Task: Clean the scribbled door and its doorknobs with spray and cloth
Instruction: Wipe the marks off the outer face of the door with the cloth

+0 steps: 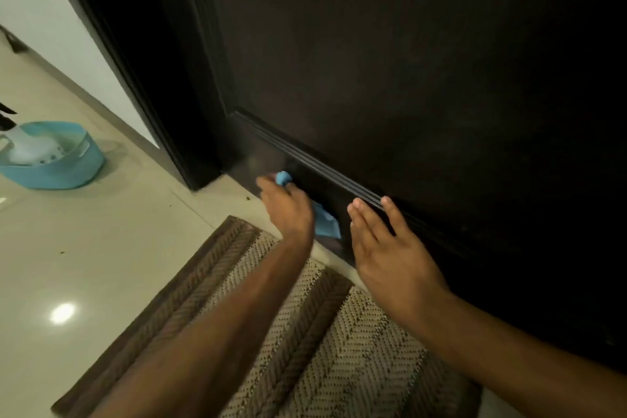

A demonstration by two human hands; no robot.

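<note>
Your left hand presses the crumpled light-blue cleaning cloth against the bottom rail of the dark brown panelled wooden door, fingers curled over the cloth, apparently to wipe that low strip. Your right hand lies flat beside it, fingers straight, holding nothing, likely steadying the door. A ridged moulding runs just above both hands; the door's bottom edge sits just below. The brown herringbone woven mat lies at the door's foot. The turquoise plastic basin stands well left of the door. No doorknob is in view.
</note>
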